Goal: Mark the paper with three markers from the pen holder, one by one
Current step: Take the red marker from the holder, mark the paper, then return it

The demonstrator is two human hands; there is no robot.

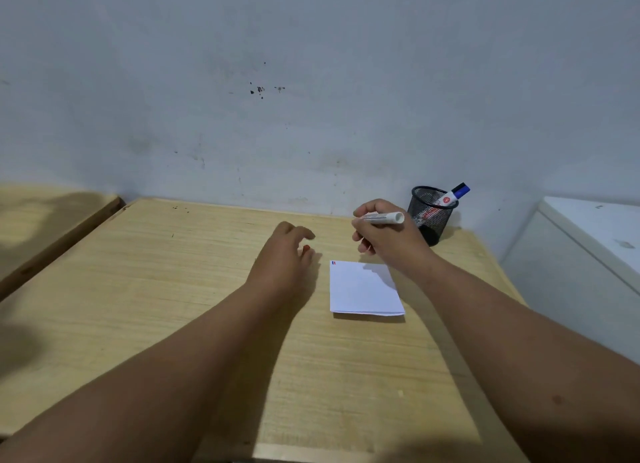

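A folded white paper lies on the wooden table, with small blue and red marks at its top-left corner. My right hand hovers just beyond the paper, shut on a white marker held roughly level, its rear end pointing right. My left hand rests left of the paper with a small red cap at its fingertips. A black mesh pen holder stands at the back right with a blue-capped marker leaning in it.
A grey scuffed wall runs right behind the table. Another wooden surface adjoins on the left. A white cabinet stands close on the right.
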